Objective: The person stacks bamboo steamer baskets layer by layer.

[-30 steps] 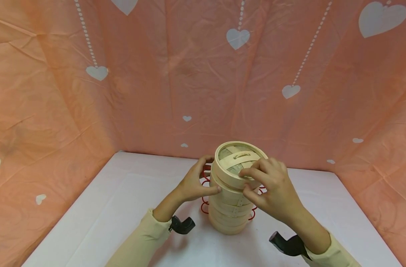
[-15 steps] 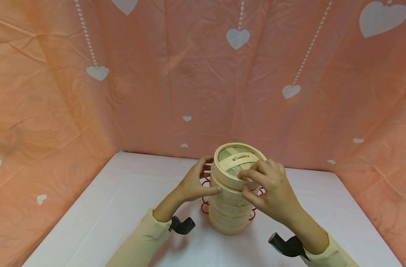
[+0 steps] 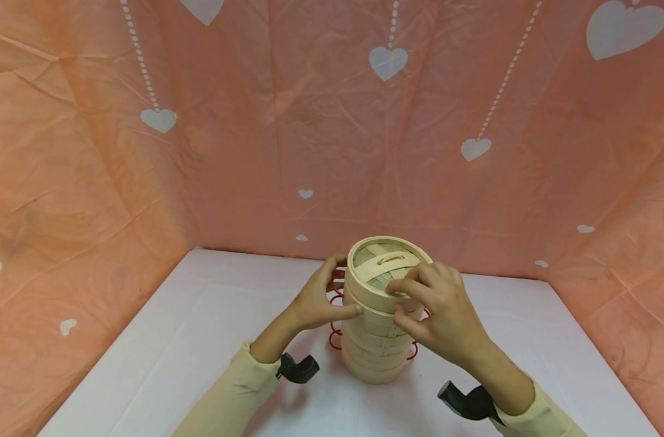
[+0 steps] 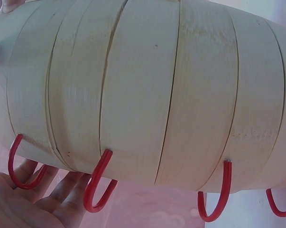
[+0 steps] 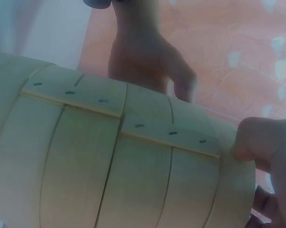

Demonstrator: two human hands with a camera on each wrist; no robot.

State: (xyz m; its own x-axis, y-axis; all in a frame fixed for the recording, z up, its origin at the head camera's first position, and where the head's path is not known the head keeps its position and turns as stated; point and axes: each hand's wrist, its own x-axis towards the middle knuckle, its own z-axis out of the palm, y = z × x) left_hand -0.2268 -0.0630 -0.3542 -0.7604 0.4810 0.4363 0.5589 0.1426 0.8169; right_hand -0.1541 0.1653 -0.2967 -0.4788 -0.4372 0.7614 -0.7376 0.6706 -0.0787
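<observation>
A stacked bamboo steamer stands upright on the white table. Its lid, with woven top and strap handle, sits on the uppermost tier. My left hand grips the left side near the top, thumb in front and the other fingers partly hidden behind. My right hand pinches the lid's near right rim, thumb against its side and fingers over its top edge. Red wire loops stick out from the tiers in the left wrist view. Metal staples fasten the overlapping bamboo strips in the right wrist view.
The white-covered table lies under the steamer. A pink-orange cloth with white hearts surrounds it at the back and both sides. Black camera mounts are strapped at both wrists.
My right hand and the lid have shifted slightly left, and the lid's far edge has come down a little. The left hand and lower tiers stay in place.
</observation>
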